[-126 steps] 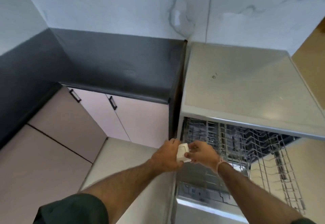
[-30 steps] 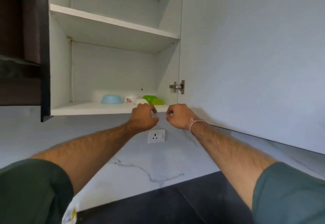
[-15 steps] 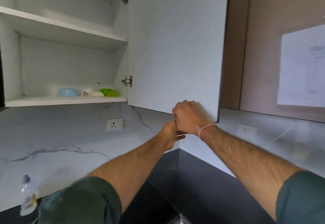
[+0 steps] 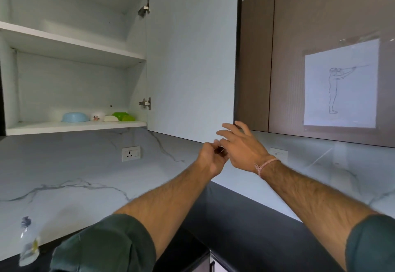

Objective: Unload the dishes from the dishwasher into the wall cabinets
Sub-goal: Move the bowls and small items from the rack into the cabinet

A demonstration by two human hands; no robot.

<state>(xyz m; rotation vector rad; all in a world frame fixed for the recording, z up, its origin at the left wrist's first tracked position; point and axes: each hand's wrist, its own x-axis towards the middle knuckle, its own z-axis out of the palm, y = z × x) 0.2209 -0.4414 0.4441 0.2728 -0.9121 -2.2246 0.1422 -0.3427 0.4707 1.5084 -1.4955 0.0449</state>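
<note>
The wall cabinet stands open, its pale door [image 4: 192,58] swung out toward me. On the lower shelf [image 4: 64,127] sit a blue bowl [image 4: 75,117], a small white floral cup [image 4: 97,116], a white dish [image 4: 111,118] and green dishes [image 4: 123,116]. My right hand [image 4: 241,145] is just below the door's lower right corner, fingers spread, fingertips at the door edge, holding nothing. My left hand [image 4: 210,158] is right beside it, fingers curled in, with no dish in it.
A brown closed cabinet [image 4: 284,58] to the right carries a taped paper sketch [image 4: 341,86]. A wall socket [image 4: 130,153] sits on the marble backsplash. A plastic bottle [image 4: 27,241] stands on the dark counter [image 4: 245,229] at lower left.
The white dish went from my hands at the dishwasher onto the lower shelf. Both hands then moved right from the shelf edge to the door's lower corner, and my right fist has spread open.
</note>
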